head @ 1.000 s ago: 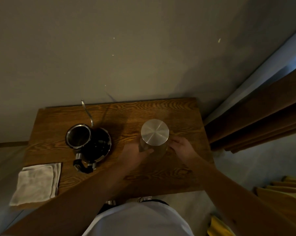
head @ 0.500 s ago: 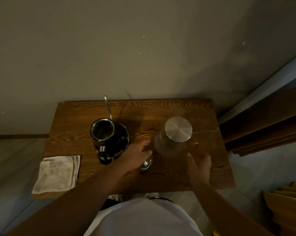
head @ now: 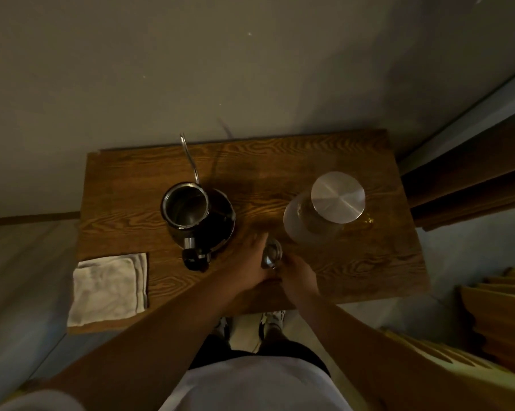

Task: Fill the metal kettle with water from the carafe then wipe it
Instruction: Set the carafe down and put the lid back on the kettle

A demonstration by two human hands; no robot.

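The metal kettle (head: 191, 212) stands uncovered left of the table's middle, its thin gooseneck spout toward the wall and its black handle toward me. The glass carafe (head: 302, 225) with a round metal lid (head: 337, 197) stands at the right, apart from both hands. A small shiny kettle lid (head: 271, 256) lies low over the table's front between my hands. My left hand (head: 246, 264) holds it from the left. My right hand (head: 297, 274) has its fingers against the lid's right side; their grip is unclear. A folded white cloth (head: 108, 289) lies at the front left corner.
The wooden table (head: 369, 262) is small and stands against a grey wall. Wooden boards (head: 472, 185) lean at the right, and yellowish slats (head: 502, 307) lie on the floor at the lower right. My feet show under the table's front edge.
Both hands have left the carafe. The left hand took the small lid beside the kettle, and the right hand has now moved in to meet it. The camera view shifted.
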